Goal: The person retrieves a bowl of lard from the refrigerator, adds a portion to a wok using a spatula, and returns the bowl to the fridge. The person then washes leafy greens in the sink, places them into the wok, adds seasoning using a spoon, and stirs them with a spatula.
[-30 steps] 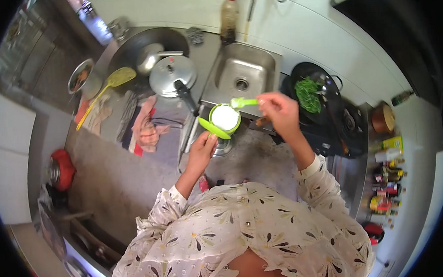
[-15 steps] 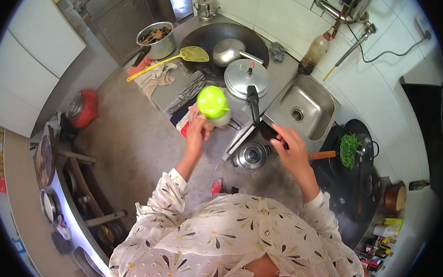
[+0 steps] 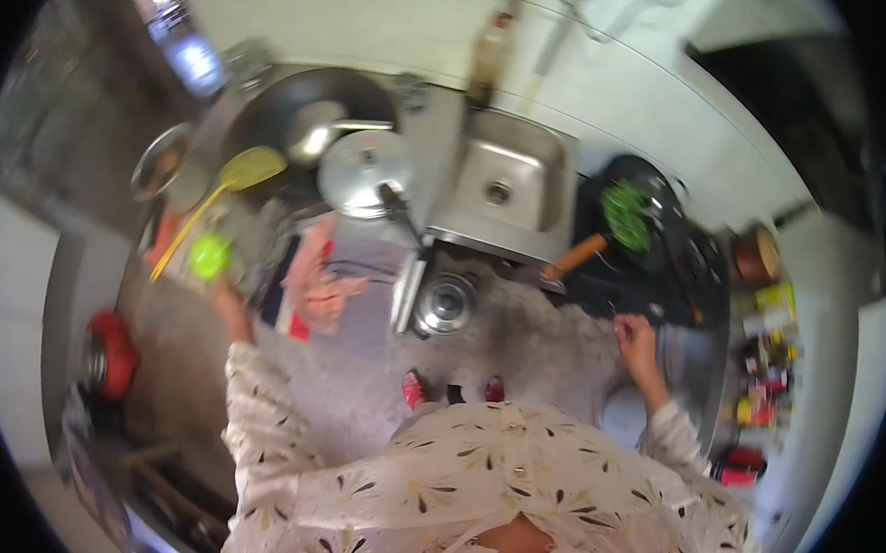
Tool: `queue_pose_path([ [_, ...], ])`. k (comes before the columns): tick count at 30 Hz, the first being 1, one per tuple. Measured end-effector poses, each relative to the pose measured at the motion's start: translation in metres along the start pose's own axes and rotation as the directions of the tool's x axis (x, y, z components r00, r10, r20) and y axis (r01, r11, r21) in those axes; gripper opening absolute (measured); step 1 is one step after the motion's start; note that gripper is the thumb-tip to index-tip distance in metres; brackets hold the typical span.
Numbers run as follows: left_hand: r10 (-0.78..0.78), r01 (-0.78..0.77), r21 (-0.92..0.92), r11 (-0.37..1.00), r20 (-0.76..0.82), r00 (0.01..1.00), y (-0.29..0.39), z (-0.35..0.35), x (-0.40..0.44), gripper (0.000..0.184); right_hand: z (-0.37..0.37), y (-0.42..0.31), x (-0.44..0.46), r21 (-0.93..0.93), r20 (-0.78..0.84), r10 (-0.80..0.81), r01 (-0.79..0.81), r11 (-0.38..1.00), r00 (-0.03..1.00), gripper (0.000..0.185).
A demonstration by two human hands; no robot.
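Note:
Far out to the left, my left hand (image 3: 229, 300) is closed around a container with a bright green lid (image 3: 211, 258), beside the handle of a yellow skimmer (image 3: 254, 168). To the right of it lies a pink cloth (image 3: 315, 283) on the counter's edge. My right hand (image 3: 637, 341) is apart from it, low on the right by the front of the black stove (image 3: 604, 293). Its fingers are curled in, and blur hides whether anything is between them. Above it on the stove, a wok with a wooden handle (image 3: 576, 256) contains green leaves (image 3: 625, 217).
A pressure cooker (image 3: 358, 189) and a large dark wok (image 3: 255, 126) stand on the back counter, left of a steel sink (image 3: 450, 226). A lidded pot (image 3: 445, 304) is lower down near the middle. Bottles and packets (image 3: 765, 400) line the right side.
My view has swung right. My left hand has carried the green-lidded container left, away from the pink cloth. My right hand has moved from near the sink to the stove's front, its fingers more curled.

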State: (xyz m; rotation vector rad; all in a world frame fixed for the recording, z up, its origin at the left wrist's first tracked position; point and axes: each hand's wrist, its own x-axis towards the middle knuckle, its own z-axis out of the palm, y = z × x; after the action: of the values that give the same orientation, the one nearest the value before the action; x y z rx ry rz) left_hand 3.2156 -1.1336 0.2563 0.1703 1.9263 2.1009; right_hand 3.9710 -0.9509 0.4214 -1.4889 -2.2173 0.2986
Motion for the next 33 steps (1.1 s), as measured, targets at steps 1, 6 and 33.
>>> queue_pose_path([
  [1, -0.106, 0.105, 0.016, 0.994, 0.006, 0.994, 0.004, 0.002, 0.010, 0.033, -0.010, 0.021, -0.003, -0.079, -0.018, 0.060, -0.061, 0.995, 0.998, 0.019],
  [6, -0.059, 0.103, 0.225, 0.969, -0.195, 0.979, 0.053, 0.040, -0.022, 0.039, -0.065, 0.097, 0.033, -0.486, -0.050, -0.080, 0.046, 0.873, 0.996, 0.029],
  [33, -0.067, -0.882, 0.470, 0.027, 0.881, 0.467, -0.277, -0.073, -0.670, 0.015, -0.212, 0.227, 0.232, 0.393, 0.193, 0.163, -0.229, 0.891, 0.968, 0.036],
])
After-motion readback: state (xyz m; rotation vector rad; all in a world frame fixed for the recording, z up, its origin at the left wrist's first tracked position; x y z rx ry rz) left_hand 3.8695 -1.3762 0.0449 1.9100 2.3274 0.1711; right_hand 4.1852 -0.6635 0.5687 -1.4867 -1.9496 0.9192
